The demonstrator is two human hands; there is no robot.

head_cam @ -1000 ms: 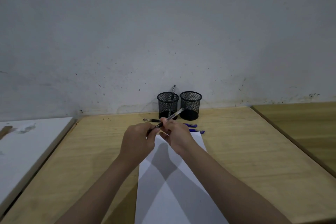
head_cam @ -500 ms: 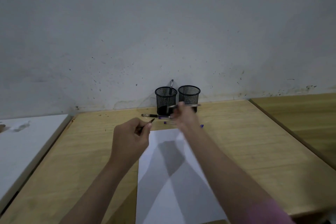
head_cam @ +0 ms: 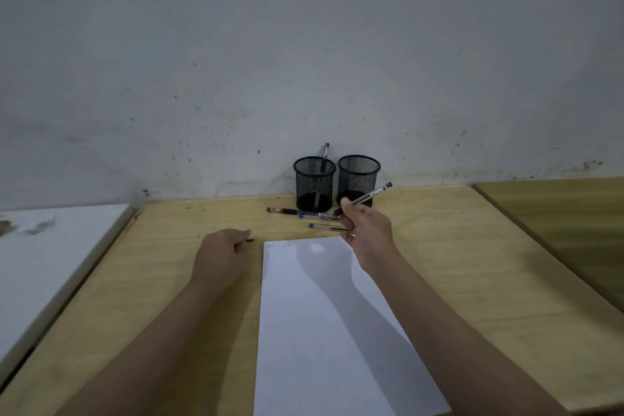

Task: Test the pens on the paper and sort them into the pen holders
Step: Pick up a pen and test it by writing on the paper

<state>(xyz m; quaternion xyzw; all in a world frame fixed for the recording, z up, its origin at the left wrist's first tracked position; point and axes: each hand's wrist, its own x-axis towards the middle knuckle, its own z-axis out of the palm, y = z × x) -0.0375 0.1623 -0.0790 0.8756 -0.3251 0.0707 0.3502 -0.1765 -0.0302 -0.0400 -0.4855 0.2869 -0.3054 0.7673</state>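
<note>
The pen [head_cam: 366,196] in hand is a clear-barrelled one, held tilted above the counter [head_cam: 472,263], its dark end raised toward the right and its lower end hidden inside the grip. The right hand [head_cam: 366,230] is clamped on it, just past the far edge of the paper [head_cam: 324,331] and in front of the right pen holder [head_cam: 358,179].

The left hand [head_cam: 221,255] rests on the counter just left of the paper's far left corner, fingers closed on a small dark piece [head_cam: 250,240], probably the cap.

Judged step: uncapped pen ready for its test stroke. To do it well:
- Turn the tip downward and bring it onto a bare part of the paper, near the far edge.
- Steady the sheet with the left hand so it does not slide.
- Draw a short line with light pressure, then read the mark before choosing a holder.

The left pen holder [head_cam: 314,184] already contains one pen [head_cam: 323,162], upright and leaning. Three untested pens [head_cam: 304,213] lie on the counter in front of the holders.

Hard to make out: the held pen's tip, a faint mark at the paper's far left corner, and whether the right holder is empty.
</note>
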